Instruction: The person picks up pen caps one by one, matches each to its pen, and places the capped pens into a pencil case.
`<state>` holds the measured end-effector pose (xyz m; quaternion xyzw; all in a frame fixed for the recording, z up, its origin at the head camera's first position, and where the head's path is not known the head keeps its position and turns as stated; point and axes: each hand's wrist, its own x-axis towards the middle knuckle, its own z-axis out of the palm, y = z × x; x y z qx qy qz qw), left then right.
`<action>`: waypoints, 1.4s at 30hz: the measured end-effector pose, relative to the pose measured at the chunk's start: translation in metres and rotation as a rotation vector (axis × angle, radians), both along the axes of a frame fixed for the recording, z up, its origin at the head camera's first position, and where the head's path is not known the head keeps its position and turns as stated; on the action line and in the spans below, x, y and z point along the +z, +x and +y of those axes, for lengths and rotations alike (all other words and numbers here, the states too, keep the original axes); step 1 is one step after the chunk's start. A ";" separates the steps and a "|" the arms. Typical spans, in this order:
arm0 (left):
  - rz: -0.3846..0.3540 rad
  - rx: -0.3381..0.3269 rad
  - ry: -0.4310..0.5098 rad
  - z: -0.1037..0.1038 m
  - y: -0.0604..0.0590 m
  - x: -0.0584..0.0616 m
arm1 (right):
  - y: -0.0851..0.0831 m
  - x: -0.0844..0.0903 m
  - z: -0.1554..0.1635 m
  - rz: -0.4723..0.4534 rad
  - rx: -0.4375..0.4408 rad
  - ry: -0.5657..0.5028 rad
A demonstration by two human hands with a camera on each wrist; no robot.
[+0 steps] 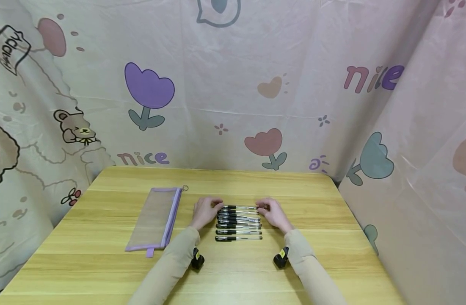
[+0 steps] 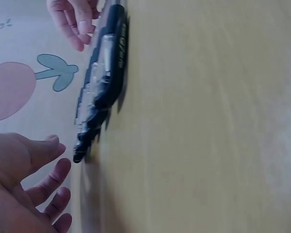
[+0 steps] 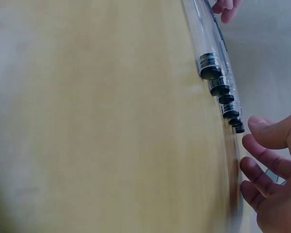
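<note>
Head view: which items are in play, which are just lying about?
In play: row of pens; left hand and right hand, one at each end of the row.
Lying about: mesh pencil pouch, wooden table, patterned cloth backdrop.

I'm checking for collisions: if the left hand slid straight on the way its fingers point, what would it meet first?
Most likely the capped ends of the black-capped clear pens lying in a row on the wooden table. The left hand points right at them, its fingers nearly touching; beyond lies the right hand.
</note>
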<state>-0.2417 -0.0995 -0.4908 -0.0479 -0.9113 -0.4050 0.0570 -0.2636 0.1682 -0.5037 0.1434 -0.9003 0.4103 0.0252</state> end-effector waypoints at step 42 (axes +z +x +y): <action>-0.118 0.042 -0.157 -0.104 0.088 0.053 | 0.045 0.013 0.015 -0.070 0.072 -0.091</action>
